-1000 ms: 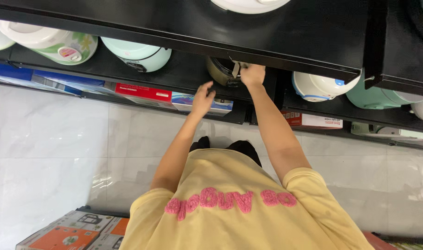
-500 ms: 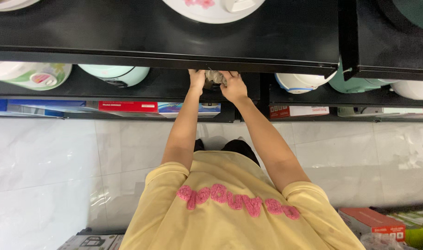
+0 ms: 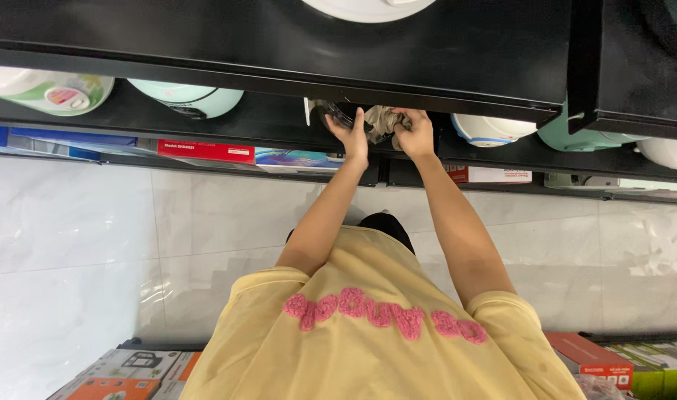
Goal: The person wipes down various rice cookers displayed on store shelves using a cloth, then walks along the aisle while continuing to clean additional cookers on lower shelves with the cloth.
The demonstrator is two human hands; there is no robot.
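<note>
Crumpled grey-beige cloth sits at the front edge of a black display shelf, just under the lip of the shelf above, and it is bunched in the person's right hand, whose fingers are curled closed around it. Just beside the cloth, on its left, is a dark round cooker, mostly hidden under the upper shelf; the left hand rests against its near side with fingers spread flat, not gripping anything. Both bare arms reach up and forward from a yellow T-shirt with raised pink lettering across it. Along the same shelf stand other rice cookers: a mint-green one and a white one with green floral print to the left, a white one with a blue band close on the right, and another mint-green one further right. Flat boxes, among them a red box, lie on the shelf below. Pale marble floor tiles lie beneath, with more cartons at the bottom corners.
</note>
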